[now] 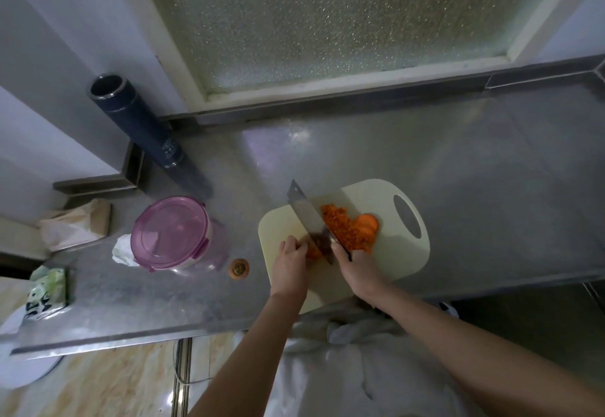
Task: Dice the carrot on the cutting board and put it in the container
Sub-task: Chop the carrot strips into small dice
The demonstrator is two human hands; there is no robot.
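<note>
1. Your right hand (355,266) is wrapped round the handle of the knife (307,217), fingers curled tight on it. The blade lies slanted across the left part of the cutting board (399,253), tip pointing away from you.
2. Your left hand (289,262) sits just left of the blade. Its fingers are bent down and clamped on the uncut carrot piece (313,252), which shows orange between hand and blade.
3. The diced carrot (343,230) is heaped on the board just right of the blade. A few carrot slices (368,222) fan out, touching the heap's right side.
4. The container (170,231) is round with its pink lid on. It stands on the steel counter (491,171) left of the board, apart from it.
5. A carrot stub (239,267) lies on the counter between container and board.
6. A dark flask (137,118) stands at the back left. Crumpled white paper (122,249) lies against the container's left side.
</note>
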